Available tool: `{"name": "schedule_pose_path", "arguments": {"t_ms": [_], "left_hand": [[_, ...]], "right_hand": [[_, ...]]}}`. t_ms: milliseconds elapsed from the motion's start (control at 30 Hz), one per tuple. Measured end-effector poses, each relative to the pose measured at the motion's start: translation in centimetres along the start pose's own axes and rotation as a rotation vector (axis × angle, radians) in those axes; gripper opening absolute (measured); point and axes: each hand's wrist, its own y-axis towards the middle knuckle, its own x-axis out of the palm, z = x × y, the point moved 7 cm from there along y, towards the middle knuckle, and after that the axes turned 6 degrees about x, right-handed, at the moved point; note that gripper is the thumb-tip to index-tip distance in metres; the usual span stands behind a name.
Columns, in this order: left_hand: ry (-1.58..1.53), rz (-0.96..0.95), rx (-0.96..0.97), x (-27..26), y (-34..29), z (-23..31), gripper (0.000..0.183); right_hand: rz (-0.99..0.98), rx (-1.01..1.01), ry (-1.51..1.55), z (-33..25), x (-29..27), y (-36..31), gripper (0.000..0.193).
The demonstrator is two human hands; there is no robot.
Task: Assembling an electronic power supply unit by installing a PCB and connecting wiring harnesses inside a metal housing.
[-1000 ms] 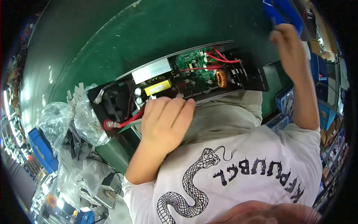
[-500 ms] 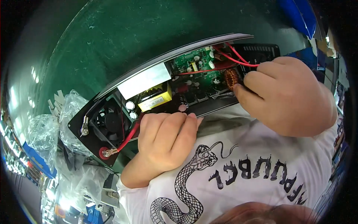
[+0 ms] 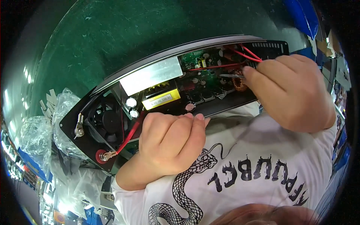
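A long black metal case, open at the top, lies tilted in front of me with electronics inside. My left hand is closed over its near edge, fingers curled. My right hand pinches a thin grey tool, blurred, its tip reaching over the green circuit board. Beside that tip sits a copper-wound coil. Two red wires run up to my right hand's fingers. Left of the board are a yellow-wrapped transformer, a silver metal plate and a black fan.
A green work surface spreads beyond the case. Clear plastic bags crowd the left side, beside a stack of pale strips. A blue bin stands at the far right. A red cable joins a terminal on the end panel.
My right hand has turned, and a grey tool tip now shows over the board by the coil. The case has shifted slightly, its fan end moving left and down.
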Motion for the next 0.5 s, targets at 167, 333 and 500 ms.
{"name": "schedule_pose_path", "arguments": {"t_ms": [167,333,500], "left_hand": [[0.005,0.027,-0.013,-0.2,0.0,0.0,0.019],[0.015,-0.008,-0.015,-0.1,0.3,0.1,0.018],[0.012,-0.001,-0.008,-0.1,0.0,0.1,0.019]], "right_hand": [[-0.058,-0.019,0.05,-0.8,-0.6,-0.6,0.024],[-0.109,-0.092,0.067,-1.3,0.9,-0.8,0.027],[-0.167,-0.126,0.036,-2.1,1.7,-0.8,0.027]]}}
